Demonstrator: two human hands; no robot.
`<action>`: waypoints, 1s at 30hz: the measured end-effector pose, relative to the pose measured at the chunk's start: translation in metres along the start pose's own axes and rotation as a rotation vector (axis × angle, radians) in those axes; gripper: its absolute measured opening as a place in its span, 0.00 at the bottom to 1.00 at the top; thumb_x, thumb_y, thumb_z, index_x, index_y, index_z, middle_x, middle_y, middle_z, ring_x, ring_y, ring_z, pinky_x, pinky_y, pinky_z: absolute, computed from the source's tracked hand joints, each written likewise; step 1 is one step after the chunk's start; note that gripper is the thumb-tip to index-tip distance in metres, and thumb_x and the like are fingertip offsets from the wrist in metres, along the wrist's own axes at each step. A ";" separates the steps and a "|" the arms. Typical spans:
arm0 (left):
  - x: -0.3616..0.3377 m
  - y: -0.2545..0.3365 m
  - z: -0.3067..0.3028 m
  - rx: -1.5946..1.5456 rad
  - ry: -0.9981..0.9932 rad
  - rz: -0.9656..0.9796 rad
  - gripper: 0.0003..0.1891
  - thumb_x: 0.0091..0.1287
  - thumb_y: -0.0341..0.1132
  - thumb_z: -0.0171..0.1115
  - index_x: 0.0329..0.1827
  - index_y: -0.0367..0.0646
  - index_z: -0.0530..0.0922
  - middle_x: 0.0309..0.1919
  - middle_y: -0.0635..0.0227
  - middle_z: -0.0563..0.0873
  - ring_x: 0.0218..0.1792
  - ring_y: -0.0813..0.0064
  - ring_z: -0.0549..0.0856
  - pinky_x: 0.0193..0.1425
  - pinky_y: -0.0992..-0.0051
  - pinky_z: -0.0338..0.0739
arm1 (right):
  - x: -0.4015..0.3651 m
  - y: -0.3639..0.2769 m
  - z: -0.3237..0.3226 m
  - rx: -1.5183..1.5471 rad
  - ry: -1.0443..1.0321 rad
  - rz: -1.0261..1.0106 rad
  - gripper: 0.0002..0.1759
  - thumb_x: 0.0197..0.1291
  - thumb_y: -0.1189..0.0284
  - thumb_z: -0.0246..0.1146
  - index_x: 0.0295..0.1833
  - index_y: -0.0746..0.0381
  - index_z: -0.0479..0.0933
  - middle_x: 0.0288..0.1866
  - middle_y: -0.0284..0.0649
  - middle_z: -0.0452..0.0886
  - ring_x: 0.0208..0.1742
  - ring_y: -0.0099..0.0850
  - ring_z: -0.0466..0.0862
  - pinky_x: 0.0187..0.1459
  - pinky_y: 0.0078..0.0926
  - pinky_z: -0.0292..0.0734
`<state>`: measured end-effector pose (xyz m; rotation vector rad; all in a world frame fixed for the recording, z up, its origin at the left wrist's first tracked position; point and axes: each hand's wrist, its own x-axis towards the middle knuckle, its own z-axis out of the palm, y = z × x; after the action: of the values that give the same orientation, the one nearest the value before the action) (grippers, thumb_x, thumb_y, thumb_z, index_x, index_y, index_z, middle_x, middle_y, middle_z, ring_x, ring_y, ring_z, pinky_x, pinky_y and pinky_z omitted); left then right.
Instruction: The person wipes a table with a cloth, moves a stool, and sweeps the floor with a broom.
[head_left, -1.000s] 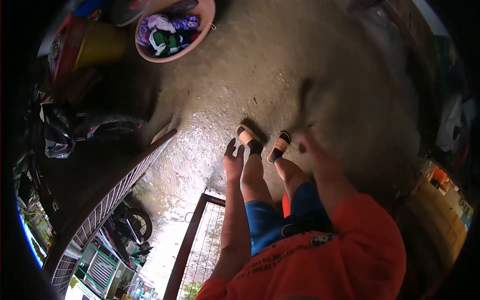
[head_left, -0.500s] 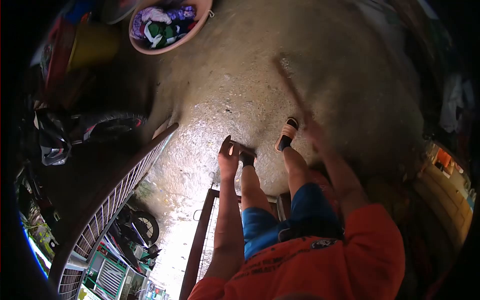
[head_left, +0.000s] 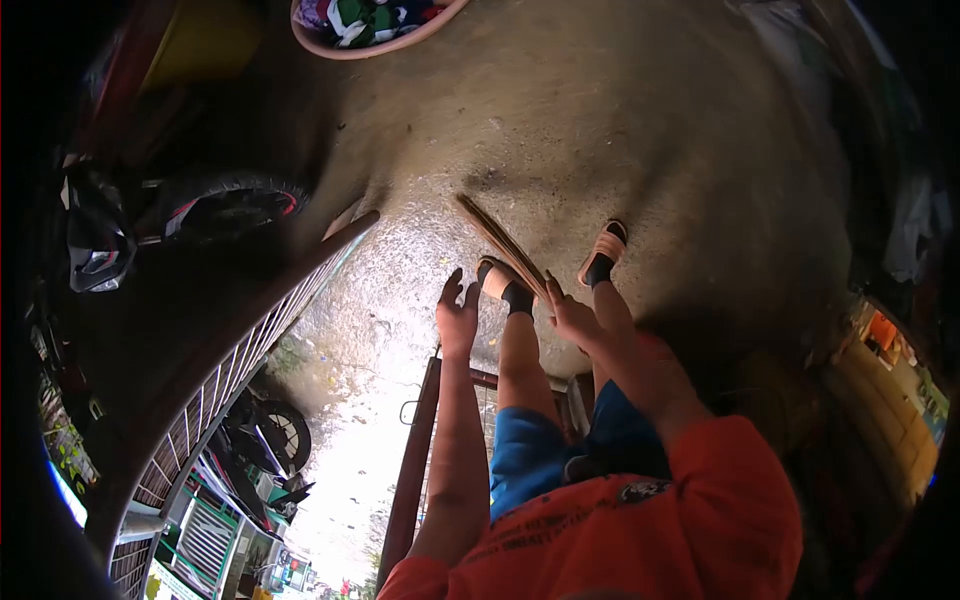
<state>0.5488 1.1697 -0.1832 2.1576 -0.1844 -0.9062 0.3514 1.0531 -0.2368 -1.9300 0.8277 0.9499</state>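
Observation:
My right hand [head_left: 577, 320] is closed round the end of a stick broom [head_left: 497, 240], a bundle of thin brown sticks. The broom slants up and left across the front of my feet, its far end over the wet, gritty floor [head_left: 480, 150]. Held out on the left, my left hand [head_left: 458, 318] has its fingers apart and nothing in them. A pinkish slipper [head_left: 492, 281] on my left foot is partly behind the broom. The other slipper [head_left: 606, 250] is farther right.
A pink basin [head_left: 385, 48] of clothes stands ahead. On the left are a long barred gate [head_left: 235, 390], a motorcycle wheel [head_left: 235, 205] and another motorcycle [head_left: 275, 435] beyond the bars. A brown gate frame [head_left: 412, 465] stands close by my left arm.
My right hand has swung the broom from the right towards the left, across my feet. The view has shifted forward, and my feet have changed position. My left hand stays raised and free.

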 end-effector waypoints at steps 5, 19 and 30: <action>0.008 0.001 -0.015 -0.009 0.001 0.030 0.24 0.61 0.35 0.62 0.59 0.34 0.72 0.50 0.46 0.80 0.51 0.57 0.80 0.53 0.66 0.74 | -0.007 0.028 -0.018 0.037 0.226 0.180 0.42 0.52 0.65 0.63 0.68 0.62 0.50 0.35 0.54 0.80 0.37 0.50 0.82 0.35 0.45 0.77; -0.013 -0.031 -0.082 -0.118 0.081 0.006 0.22 0.62 0.32 0.62 0.59 0.34 0.72 0.53 0.51 0.79 0.50 0.62 0.81 0.52 0.71 0.74 | 0.014 -0.082 0.117 0.030 0.169 -0.293 0.44 0.50 0.65 0.61 0.72 0.56 0.47 0.35 0.55 0.80 0.36 0.51 0.82 0.36 0.43 0.76; -0.035 -0.052 -0.087 -0.235 0.120 -0.052 0.23 0.62 0.34 0.61 0.59 0.35 0.71 0.54 0.53 0.78 0.52 0.63 0.79 0.56 0.70 0.72 | 0.057 -0.066 0.091 0.142 0.108 0.232 0.37 0.48 0.72 0.63 0.66 0.62 0.59 0.47 0.54 0.78 0.49 0.48 0.80 0.48 0.39 0.75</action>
<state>0.5723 1.2717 -0.1618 1.9972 0.0364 -0.7825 0.4049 1.1509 -0.2956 -1.8019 1.1707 0.9004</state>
